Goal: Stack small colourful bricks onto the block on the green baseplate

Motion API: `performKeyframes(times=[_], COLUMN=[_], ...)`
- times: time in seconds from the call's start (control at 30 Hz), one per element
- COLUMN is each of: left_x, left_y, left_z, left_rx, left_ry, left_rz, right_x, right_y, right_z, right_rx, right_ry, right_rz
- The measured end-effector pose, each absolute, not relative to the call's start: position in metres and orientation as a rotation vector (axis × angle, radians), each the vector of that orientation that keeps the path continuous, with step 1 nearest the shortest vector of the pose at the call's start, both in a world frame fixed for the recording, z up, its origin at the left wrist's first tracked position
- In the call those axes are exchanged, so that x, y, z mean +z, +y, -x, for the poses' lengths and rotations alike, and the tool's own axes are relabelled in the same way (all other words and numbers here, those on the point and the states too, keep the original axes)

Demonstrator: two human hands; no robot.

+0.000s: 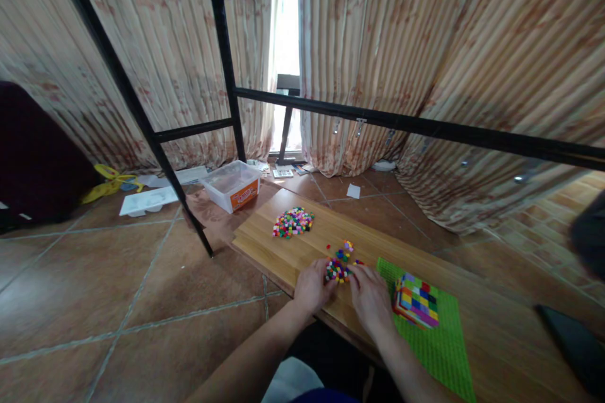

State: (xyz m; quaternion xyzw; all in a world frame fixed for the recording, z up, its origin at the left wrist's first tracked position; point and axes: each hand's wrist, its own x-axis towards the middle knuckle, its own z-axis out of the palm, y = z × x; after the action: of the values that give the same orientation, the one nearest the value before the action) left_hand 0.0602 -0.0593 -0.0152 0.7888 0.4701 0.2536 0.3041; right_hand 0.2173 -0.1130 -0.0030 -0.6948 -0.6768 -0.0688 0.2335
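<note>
My left hand (312,286) rests at the left side of a small heap of toy bricks (336,271), its fingers curved and the thumb apart from them. On the heap's right side is my right hand (371,295), fingers bent and tips drawn together at the bricks; whatever they may pinch is too small to make out. A few loose bricks (348,245) lie just beyond the heap. To the right, a multicoloured block of joined bricks (418,302) stands on a green baseplate (449,346).
A larger pile of mixed bricks (293,222) lies at the far left of the wooden table (265,252). Beyond that end, a clear plastic box (227,182) sits on the floor. A dark flat device (567,343) lies at right. A black metal frame (331,106) spans the view.
</note>
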Motion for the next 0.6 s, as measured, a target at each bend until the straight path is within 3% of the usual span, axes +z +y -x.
performKeyframes(times=[0.27,0.6], left_x=[-0.016,-0.017], left_y=[-0.059,-0.056], left_z=[-0.053,-0.049], left_rx=[0.746,0.722], left_ry=[1.098,1.030], left_rz=[-2.040,-1.989], right_x=[0.009,0.002], right_y=[-0.028,-0.022], right_z=[-0.251,-0.251], right_rx=[-0.125,0.017], right_ry=[-1.866,-1.896], right_rz=[2.071,2.158])
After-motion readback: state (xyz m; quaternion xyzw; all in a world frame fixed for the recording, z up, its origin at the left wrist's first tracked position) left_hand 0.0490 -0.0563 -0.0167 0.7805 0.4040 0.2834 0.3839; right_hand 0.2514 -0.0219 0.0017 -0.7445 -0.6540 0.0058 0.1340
